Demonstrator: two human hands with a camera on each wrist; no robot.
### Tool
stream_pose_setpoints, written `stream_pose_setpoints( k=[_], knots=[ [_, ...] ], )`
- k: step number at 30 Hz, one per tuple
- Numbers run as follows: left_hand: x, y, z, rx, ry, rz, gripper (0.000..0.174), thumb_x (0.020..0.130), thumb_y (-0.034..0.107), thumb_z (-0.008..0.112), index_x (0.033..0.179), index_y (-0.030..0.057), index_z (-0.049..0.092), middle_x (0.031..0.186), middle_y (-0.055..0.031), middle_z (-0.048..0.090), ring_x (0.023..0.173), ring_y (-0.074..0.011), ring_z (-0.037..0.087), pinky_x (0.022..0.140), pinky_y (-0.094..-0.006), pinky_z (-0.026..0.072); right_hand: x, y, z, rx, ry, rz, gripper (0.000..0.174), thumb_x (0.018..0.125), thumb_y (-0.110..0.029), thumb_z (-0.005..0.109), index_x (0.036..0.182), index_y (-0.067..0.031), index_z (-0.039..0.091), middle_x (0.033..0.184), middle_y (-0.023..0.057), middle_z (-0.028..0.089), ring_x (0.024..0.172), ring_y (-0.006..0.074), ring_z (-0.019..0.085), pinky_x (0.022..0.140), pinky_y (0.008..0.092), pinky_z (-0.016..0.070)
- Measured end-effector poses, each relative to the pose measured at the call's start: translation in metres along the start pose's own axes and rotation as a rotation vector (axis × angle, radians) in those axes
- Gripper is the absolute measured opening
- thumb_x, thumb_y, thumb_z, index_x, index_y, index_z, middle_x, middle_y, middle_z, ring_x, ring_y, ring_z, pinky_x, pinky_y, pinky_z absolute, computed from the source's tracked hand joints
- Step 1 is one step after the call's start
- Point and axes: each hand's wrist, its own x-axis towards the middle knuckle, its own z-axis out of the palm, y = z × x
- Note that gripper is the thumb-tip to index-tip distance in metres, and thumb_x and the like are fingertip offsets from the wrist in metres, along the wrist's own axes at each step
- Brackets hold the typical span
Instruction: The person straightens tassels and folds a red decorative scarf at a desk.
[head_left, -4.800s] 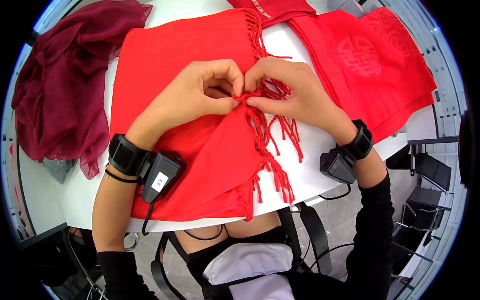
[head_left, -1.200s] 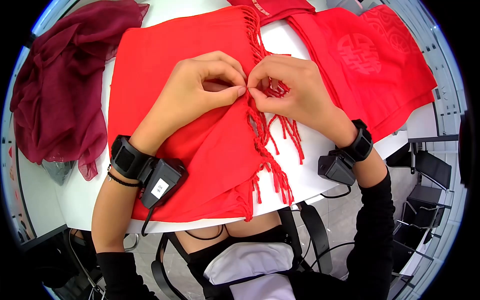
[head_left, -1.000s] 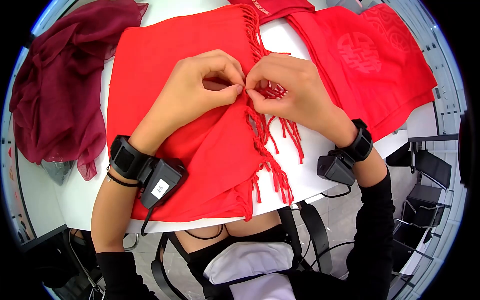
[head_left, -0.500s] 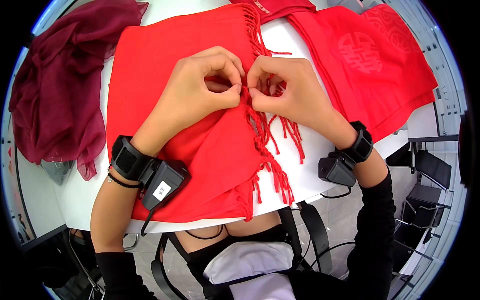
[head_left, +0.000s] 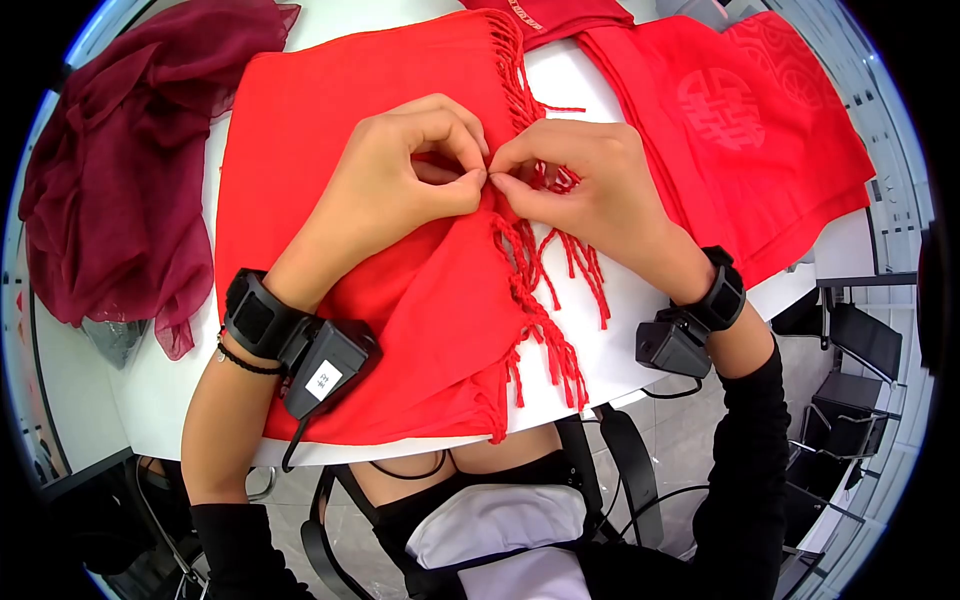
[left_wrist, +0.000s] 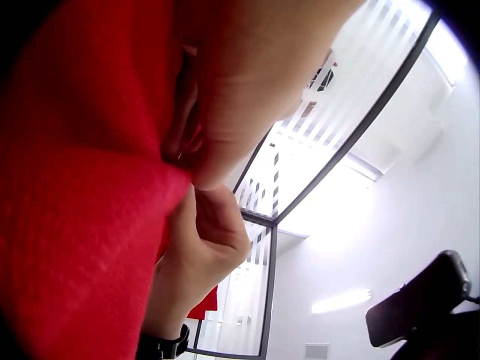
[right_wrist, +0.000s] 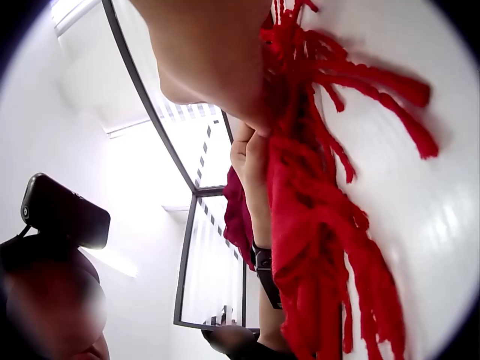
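Note:
A red fringed scarf (head_left: 340,110) lies folded on the white table, its twisted tassels (head_left: 545,345) trailing off the right side. My left hand (head_left: 405,165) pinches the scarf's fringed edge between thumb and forefinger. From the other side, my right hand (head_left: 600,185) pinches at the same spot, the two sets of fingertips meeting. What lies right between the fingertips is hidden. In the left wrist view, red cloth (left_wrist: 82,232) rises to a fold at the fingers. Seen from the right wrist, tassels (right_wrist: 322,217) hang just beside the right hand.
A sheer maroon scarf (head_left: 130,170) is heaped at the left, over a clear plastic bag (head_left: 118,340). Another red cloth with a round emblem (head_left: 700,150) lies at the right. A darker red folded piece (head_left: 570,18) sits at the back. The table's front edge (head_left: 610,392) borders my lap.
Since the earliest frame, both hands have shifted slightly up along the fringed edge, still pinching. In the last half second the right hand has dipped and its fingertips have closed against the left ones.

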Motion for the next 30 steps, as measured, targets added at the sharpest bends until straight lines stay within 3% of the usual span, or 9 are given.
stream_pose_setpoints(
  k=[13, 18, 24, 30],
  knots=[
    [0.0015, -0.002, 0.0041, -0.109, 0.069, 0.006, 0.004, 0.071, -0.005, 0.06, 0.073, -0.0025, 0.057, 0.091, -0.0046, 0.057, 0.079, -0.0112, 0.059, 0.071, -0.0228, 0.0516, 0.0007, -0.0006, 0.0014, -0.023, -0.004, 0.039, 0.007, 0.067, -0.007, 0.067, 0.07, -0.0041, 0.061, 0.062, 0.0057, 0.061, 0.055, 0.0182, 0.06, 0.052, 0.0262, 0.0472],
    [0.0014, -0.0016, 0.0008, -0.08, -0.006, -0.023, 0.004, 0.077, -0.005, 0.055, 0.079, -0.0006, 0.055, 0.098, -0.0034, 0.051, 0.085, -0.0083, 0.054, 0.075, -0.0217, 0.0479, 0.0024, -0.0016, 0.0012, -0.046, 0.001, 0.032, 0.01, 0.066, -0.005, 0.065, 0.069, -0.0034, 0.056, 0.058, 0.0052, 0.057, 0.052, 0.0164, 0.057, 0.05, 0.0253, 0.0456],
    [0.0002, -0.0012, 0.0, -0.09, -0.005, -0.042, 0.004, 0.077, -0.005, 0.055, 0.079, -0.0007, 0.055, 0.098, -0.0031, 0.051, 0.084, -0.0079, 0.054, 0.075, -0.0213, 0.0478, 0.005, -0.0083, -0.0046, 0.196, -0.126, 0.356, 0.01, 0.066, -0.003, 0.064, 0.07, -0.0004, 0.055, 0.06, 0.0059, 0.058, 0.054, 0.011, 0.056, 0.051, 0.023, 0.0449],
    [0.0008, -0.001, -0.0003, -0.112, 0.008, -0.054, 0.003, 0.078, -0.004, 0.055, 0.08, -0.0014, 0.056, 0.098, -0.0027, 0.052, 0.085, -0.008, 0.054, 0.075, -0.0216, 0.0478, 0.0055, -0.0016, 0.0009, 0.23, -0.023, 0.213, 0.012, 0.068, -0.005, 0.066, 0.076, 0.0006, 0.059, 0.063, 0.0063, 0.06, 0.056, 0.0122, 0.058, 0.053, 0.0229, 0.0475]
  ],
)
